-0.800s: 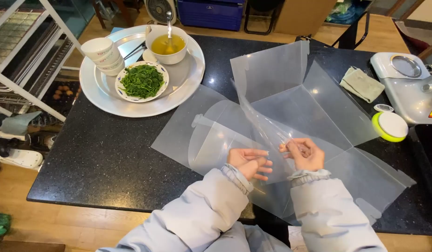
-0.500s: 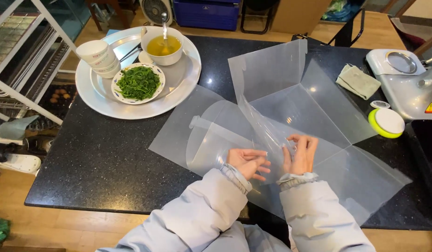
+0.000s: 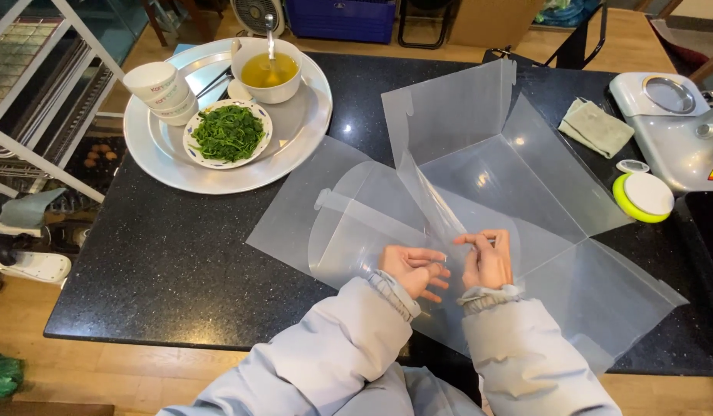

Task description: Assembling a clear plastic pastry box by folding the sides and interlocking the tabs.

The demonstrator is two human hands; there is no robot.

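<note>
Since the earlier frame the right hand [image 3: 487, 258] has tipped lower beside the left hand [image 3: 412, 270], both pinching the large translucent folded plastic sheet [image 3: 479, 177] at frame centre, seemingly light, springy, slippery, best gripped along creased edges.

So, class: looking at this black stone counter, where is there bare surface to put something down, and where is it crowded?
Bare black stone counter lies along the near left edge, bordered by the round metal tray behind and the translucent folded plastic sheet to the right. A smaller gap sits between the sheet and the folded green cloth. The middle is crowded: both the left hand and right hand pinch the sheet there.
</note>
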